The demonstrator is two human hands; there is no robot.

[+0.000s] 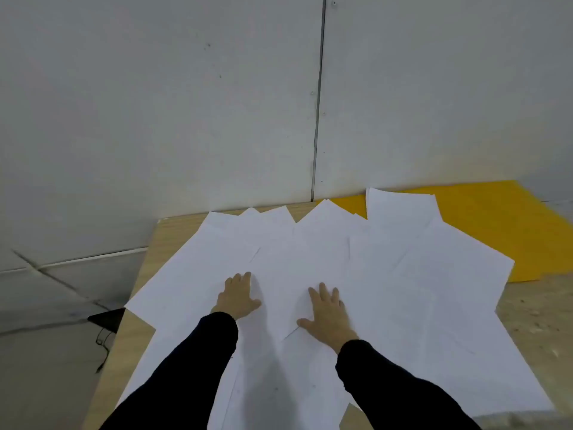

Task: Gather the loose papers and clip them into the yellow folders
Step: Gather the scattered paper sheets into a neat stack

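Note:
Several loose white papers [310, 262] lie fanned out and overlapping across the wooden table [145, 274]. A yellow folder [508, 231] lies flat at the back right, partly covered by the sheets. My left hand [238, 296] rests flat on the papers at the centre left, fingers straight. Palm down, my right hand [328, 311] presses on the papers a little to the right, its fingers spread. Both arms wear dark sleeves.
A grey wall [186, 103] rises right behind the table. The table's left edge drops to a grey floor [46, 305], where a dark object with a cable [107, 321] shows beside the edge. Bare wood shows at the right [536, 315].

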